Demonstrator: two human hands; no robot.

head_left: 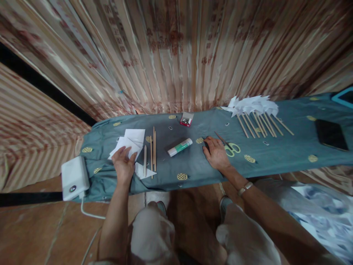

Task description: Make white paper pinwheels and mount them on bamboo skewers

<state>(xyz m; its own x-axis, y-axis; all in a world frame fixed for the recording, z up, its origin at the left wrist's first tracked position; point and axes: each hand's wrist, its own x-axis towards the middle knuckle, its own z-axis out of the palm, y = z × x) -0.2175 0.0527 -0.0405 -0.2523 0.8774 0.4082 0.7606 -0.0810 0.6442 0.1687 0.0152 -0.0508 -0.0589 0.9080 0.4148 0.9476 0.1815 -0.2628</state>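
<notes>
My left hand (124, 164) is over a loose pile of white paper pieces (135, 135), its fingertips touching them and its thumb apart from the fingers. Whether a sheet is pinched is hard to see. Just right of it, a white pointed stick (145, 161) lies across a white paper triangle (139, 170), beside several thin wooden sticks (154, 151). My right hand (216, 152) rests palm down on the cloth, fingers spread and holding nothing. Scissors with pale green handles (233, 148) lie against its right side. A glue stick (179, 147) lies between both hands.
Behind the glue stick is a small red open box (186, 119). Several white paper pinwheels (252, 106) on wooden sticks lie at the back right, near a dark phone (331, 134). A white power bank (74, 178) with a cable sits at the left end of the cloth-covered table (162, 180).
</notes>
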